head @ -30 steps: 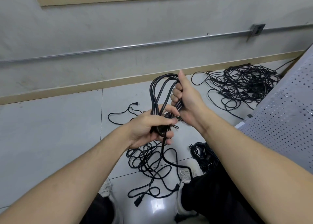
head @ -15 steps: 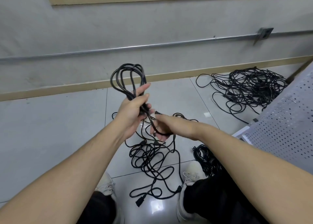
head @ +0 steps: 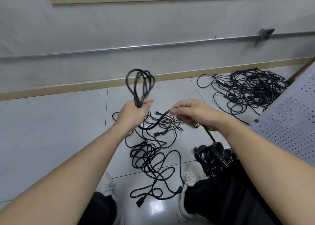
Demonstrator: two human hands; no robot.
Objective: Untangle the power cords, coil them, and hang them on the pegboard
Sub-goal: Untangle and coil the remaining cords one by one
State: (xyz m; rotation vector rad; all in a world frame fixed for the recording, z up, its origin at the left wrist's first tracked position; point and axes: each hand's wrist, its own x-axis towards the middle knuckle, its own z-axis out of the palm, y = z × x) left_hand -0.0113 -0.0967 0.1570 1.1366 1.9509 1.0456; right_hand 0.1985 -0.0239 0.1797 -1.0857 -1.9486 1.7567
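Left hand [head: 132, 113] raised, fist gripping coiled cord [head: 140, 85]; right hand [head: 192, 113] pinching its loose end [head: 163, 116].

Head-worn view, forward and downward.

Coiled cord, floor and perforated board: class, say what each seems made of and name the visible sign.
Coiled cord: seemingly flexible rubber or plastic sheathing, matte black; it bends in soft loops.
Floor: probably glazed ceramic tile, pale grey and glossy; grout lines and a bright reflection show.
Perforated board: likely painted sheet metal, pale and smooth with regular holes, though plastic cannot be ruled out.
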